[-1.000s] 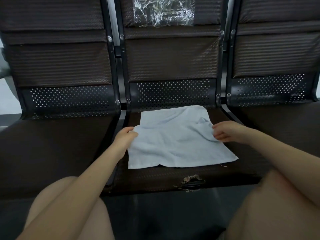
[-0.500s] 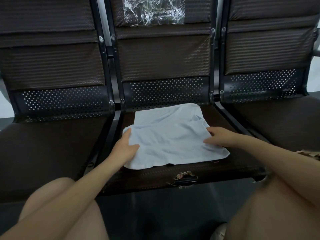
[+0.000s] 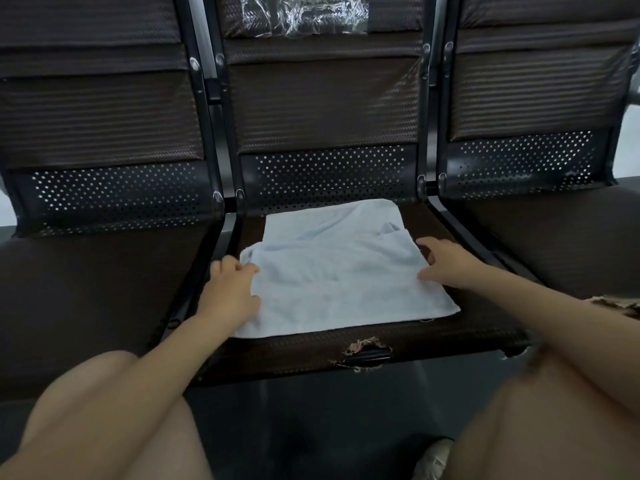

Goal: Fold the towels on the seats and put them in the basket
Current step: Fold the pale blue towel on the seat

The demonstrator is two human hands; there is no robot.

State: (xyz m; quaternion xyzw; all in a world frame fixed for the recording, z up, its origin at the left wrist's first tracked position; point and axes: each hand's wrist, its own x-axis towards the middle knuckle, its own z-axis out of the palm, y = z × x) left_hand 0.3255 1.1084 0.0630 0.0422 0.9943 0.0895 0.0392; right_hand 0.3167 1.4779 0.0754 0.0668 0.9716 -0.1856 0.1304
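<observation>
Both hands had shifted: left hand (image 3: 231, 284) pinched the light blue towel (image 3: 341, 271) at its left edge, right hand (image 3: 446, 263) pressed spread fingers. Towel lay on the middle seat (image 3: 478, 327). Uneven pulling risked a skewed fold.

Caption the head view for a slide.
Both hands, left and right, on a pale blue towel on the middle seat.

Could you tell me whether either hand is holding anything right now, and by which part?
The left hand grips the pale blue towel at its left edge, fingers curled on the cloth. The right hand rests open at its right edge, gripping nothing.
</observation>
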